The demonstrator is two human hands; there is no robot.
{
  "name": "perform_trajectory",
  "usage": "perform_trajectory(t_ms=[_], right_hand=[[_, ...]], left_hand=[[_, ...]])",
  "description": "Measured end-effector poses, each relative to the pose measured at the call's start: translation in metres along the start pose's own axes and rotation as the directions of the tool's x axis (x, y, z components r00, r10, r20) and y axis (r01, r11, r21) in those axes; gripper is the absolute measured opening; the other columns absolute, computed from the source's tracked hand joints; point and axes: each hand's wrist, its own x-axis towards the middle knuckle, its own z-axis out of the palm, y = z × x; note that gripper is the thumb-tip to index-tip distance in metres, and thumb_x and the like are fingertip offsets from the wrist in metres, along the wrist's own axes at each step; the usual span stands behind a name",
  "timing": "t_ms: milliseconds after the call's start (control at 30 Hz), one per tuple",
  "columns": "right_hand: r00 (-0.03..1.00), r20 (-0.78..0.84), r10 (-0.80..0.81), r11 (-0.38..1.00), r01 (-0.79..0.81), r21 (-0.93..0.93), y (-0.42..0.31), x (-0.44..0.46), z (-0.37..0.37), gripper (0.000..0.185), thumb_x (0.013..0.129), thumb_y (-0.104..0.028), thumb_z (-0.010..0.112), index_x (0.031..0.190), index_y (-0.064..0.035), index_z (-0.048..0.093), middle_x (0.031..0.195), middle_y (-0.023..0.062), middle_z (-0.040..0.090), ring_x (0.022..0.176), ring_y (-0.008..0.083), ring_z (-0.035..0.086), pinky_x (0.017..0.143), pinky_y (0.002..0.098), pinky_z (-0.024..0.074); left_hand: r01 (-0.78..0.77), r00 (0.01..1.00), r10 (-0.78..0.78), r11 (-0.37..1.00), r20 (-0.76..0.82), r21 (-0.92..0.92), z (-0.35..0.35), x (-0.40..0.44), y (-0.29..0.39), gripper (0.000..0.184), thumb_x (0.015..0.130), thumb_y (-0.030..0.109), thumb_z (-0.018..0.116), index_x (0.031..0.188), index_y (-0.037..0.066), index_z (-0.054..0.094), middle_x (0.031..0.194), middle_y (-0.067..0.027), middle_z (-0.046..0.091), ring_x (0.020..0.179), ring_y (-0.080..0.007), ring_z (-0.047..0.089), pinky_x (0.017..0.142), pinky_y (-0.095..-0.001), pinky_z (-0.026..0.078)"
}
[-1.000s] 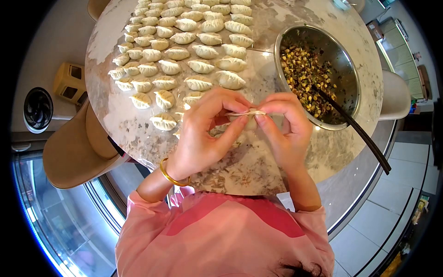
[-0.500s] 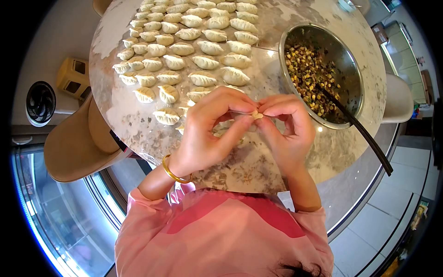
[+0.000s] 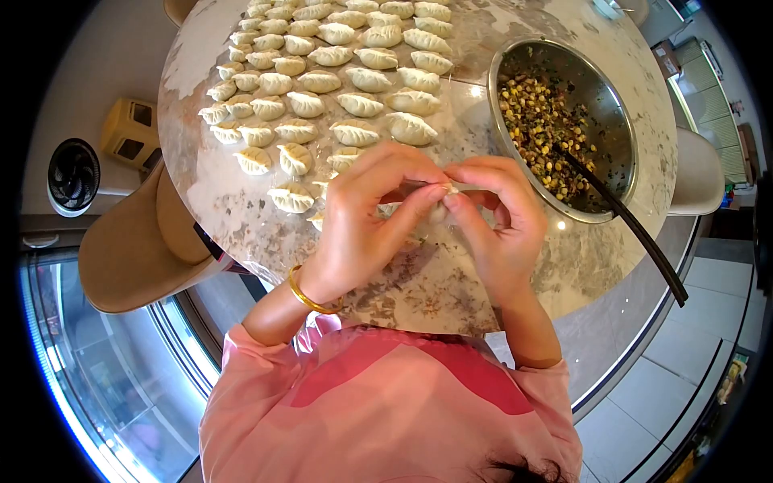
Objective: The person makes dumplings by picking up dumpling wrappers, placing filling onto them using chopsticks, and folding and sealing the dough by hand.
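Observation:
A small, pale dumpling (image 3: 440, 212) is pinched between my two hands above the near part of the table; fingers hide most of it. My left hand (image 3: 374, 211), with a gold bangle at the wrist, grips its left side with thumb and fingertips. On the other side, my right hand (image 3: 498, 217) pinches the dough edge, its fingertips touching those of the left. Rows of pleated dumplings (image 3: 354, 133) lie beyond and to the left, the nearest partly covered by my left hand.
A steel bowl (image 3: 620, 137) of chopped filling stands at the right of the round marble table (image 3: 427, 298), dark chopsticks (image 3: 642, 241) leaning over its rim. Chairs (image 3: 129, 249) flank the table. A black fan (image 3: 73, 177) is at far left.
My fingertips have closed tighter around the dumpling, and its long flat edge no longer shows between them. The view has shifted slightly, moving the table and bowl a little to the right.

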Motion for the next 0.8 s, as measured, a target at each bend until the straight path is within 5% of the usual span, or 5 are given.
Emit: perform_trajectory(t_ms=[300,400,633,800], right_hand=[[1.000,0.018,-0.016,0.997,0.015,0.075,0.001,0.001,-0.003,0.016,0.079,0.003,0.066,0.096,0.0010,0.064,0.098,0.0102,0.061,0.086,0.0151,0.061,0.071,0.0247,0.0525],[0.999,0.032,0.001,0.998,-0.003,0.055,-0.001,0.000,-0.004,0.014,0.080,0.003,0.066,0.093,0.0011,0.064,0.098,0.0102,0.060,0.085,0.0147,0.061,0.071,0.0246,0.0523],[0.997,0.076,-0.012,0.997,0.006,0.077,-0.001,0.001,-0.005,0.010,0.079,0.001,0.067,0.089,0.0007,0.064,0.095,0.0100,0.058,0.082,0.0151,0.060,0.070,0.0251,0.0515],[0.990,0.095,-0.100,0.995,0.097,0.032,0.000,0.002,-0.003,0.012,0.079,0.001,0.068,0.089,0.0008,0.063,0.093,0.0100,0.058,0.083,0.0154,0.060,0.070,0.0253,0.0517]], left_hand=[[0.129,0.992,-0.129,0.967,0.015,-0.218,-0.001,-0.007,0.004,0.021,0.085,-0.003,0.060,0.105,-0.001,0.055,0.110,-0.0078,0.052,0.096,-0.0149,0.061,0.076,-0.0238,0.055],[0.145,0.989,-0.148,0.951,0.011,-0.271,-0.002,-0.007,0.006,0.017,0.085,-0.004,0.059,0.101,-0.002,0.057,0.107,-0.0077,0.053,0.095,-0.0142,0.061,0.077,-0.0241,0.055],[0.175,0.984,-0.177,0.966,0.010,-0.191,-0.010,-0.005,0.007,0.010,0.084,-0.005,0.060,0.094,-0.002,0.062,0.099,-0.0077,0.059,0.091,-0.0137,0.061,0.076,-0.0244,0.055],[0.033,0.999,-0.031,0.997,0.034,-0.070,-0.010,-0.006,0.005,0.011,0.082,-0.003,0.064,0.093,-0.001,0.065,0.097,-0.0109,0.063,0.088,-0.0158,0.063,0.074,-0.0260,0.055]])
